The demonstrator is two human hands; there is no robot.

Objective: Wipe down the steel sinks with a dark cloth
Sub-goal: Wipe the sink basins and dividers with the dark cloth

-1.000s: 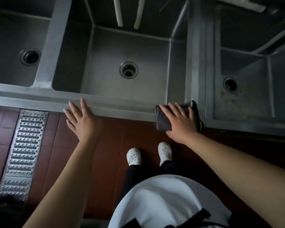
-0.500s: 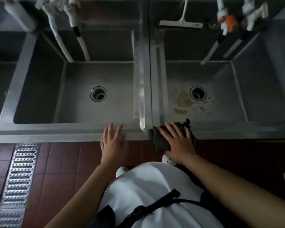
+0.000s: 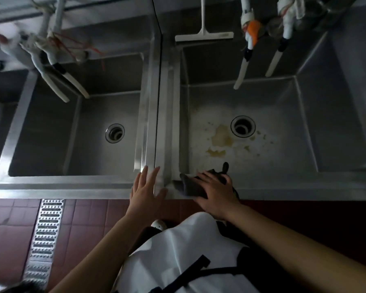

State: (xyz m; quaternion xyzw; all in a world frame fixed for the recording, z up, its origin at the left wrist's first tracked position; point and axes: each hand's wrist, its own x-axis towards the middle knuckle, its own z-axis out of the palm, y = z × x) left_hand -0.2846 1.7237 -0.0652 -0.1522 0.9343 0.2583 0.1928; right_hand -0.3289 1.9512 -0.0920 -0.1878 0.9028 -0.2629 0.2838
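The right hand [image 3: 215,193] lies flat, fingers spread and extended, pressing a dark cloth [image 3: 191,187] down on the front rim of the right-hand steel sink [image 3: 304,185], at that basin's near left corner; the hand is not closed around the cloth but laid on top of it, palm down, with the cloth bunched under and ahead of the fingers and one dark corner sticking up past the fingertips over the basin edge. Just to the left of this hand, the left hand [image 3: 146,190] rests open and empty, fingers straight and slightly apart, on the front rim where the two sink units meet, its fingertips reaching the seam [image 3: 158,123] between them. The two hands are near each other but not touching. Beyond the right hand, the floor of the right basin shows yellowish stains [image 3: 221,138] beside the round drain [image 3: 242,126]. Beyond the left hand lies the middle sink [image 3: 51,180] with its own drain [image 3: 114,133]. Farther from the right hand, a white squeegee [image 3: 204,35] rests on the back ledge, and white taps [image 3: 246,58] hang over the basin, one with an orange part. Below the left hand, on the red tiled floor [image 3: 93,218], runs a metal drain grate [image 3: 43,240]. The person's white apron [image 3: 178,261] with dark straps fills the lower middle.
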